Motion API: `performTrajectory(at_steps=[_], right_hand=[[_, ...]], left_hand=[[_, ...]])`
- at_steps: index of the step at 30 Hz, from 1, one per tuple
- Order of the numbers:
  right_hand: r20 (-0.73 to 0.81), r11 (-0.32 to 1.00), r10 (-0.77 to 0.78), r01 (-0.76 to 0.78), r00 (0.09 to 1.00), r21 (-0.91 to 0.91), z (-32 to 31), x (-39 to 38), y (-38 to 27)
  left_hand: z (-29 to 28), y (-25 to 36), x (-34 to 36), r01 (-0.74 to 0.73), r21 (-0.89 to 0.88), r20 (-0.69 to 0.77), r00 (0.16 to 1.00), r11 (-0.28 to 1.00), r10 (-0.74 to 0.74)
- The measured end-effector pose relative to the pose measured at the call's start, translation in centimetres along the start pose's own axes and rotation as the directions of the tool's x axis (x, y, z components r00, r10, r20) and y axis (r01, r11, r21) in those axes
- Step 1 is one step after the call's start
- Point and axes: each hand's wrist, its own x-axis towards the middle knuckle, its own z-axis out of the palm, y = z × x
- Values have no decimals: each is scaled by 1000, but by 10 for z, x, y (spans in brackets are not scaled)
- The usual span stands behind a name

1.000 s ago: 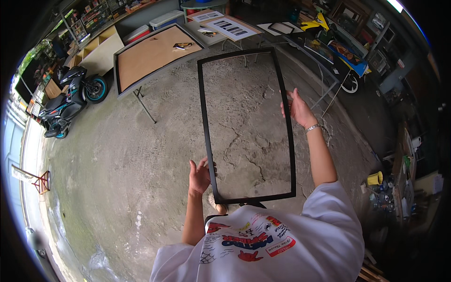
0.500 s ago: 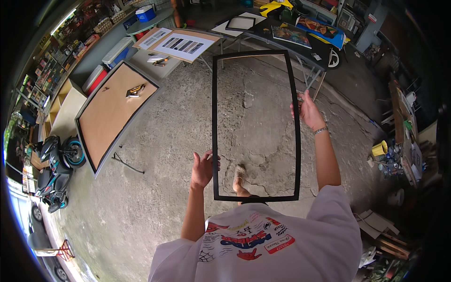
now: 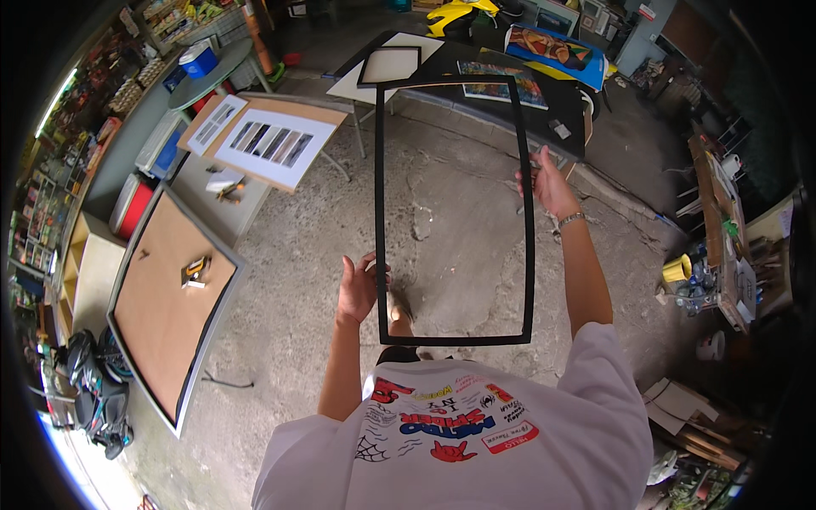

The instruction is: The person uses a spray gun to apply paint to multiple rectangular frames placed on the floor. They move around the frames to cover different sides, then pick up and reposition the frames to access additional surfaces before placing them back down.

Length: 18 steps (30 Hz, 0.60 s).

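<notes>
Upright in front of me is a large black picture frame, a thin rectangle with the concrete floor showing through its opening. My left hand grips its left bar low down, fingertips curled behind the bar and thumb raised. Higher up, my right hand holds the right bar, its fingers reaching round behind it. The far bar of the frame overlaps, in the view, the edge of a black table, on which lie a smaller black frame over a white sheet and a colourful picture.
To the left stands a brown-topped board table with a yellow-and-black tool. Beyond it, printed sheets lie on another table. A motorbike is parked at lower left. On the right are a cluttered bench and a yellow container.
The tables have shifted left and closer in view, as I step forward and turn right. Both hands keep their hold on the frame. My visible foot has changed place.
</notes>
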Motion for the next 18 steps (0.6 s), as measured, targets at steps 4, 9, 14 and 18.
performTrajectory(at_steps=[4,9,14,18], right_hand=[[-54,1000,-20,19,998,-22,-28,93,-31],[-155,998,-47,40,987,-48,-62,186,-68],[-277,998,-56,51,959,-25,-105,261,-105],[-344,999,-38,39,938,-4,-153,322,-120]], left_hand=[[-1,38,125,29,29,76,997,999,-31],[17,80,269,119,100,107,986,988,-129],[50,112,390,210,242,118,963,947,-243],[73,113,480,252,306,101,950,918,-294]])
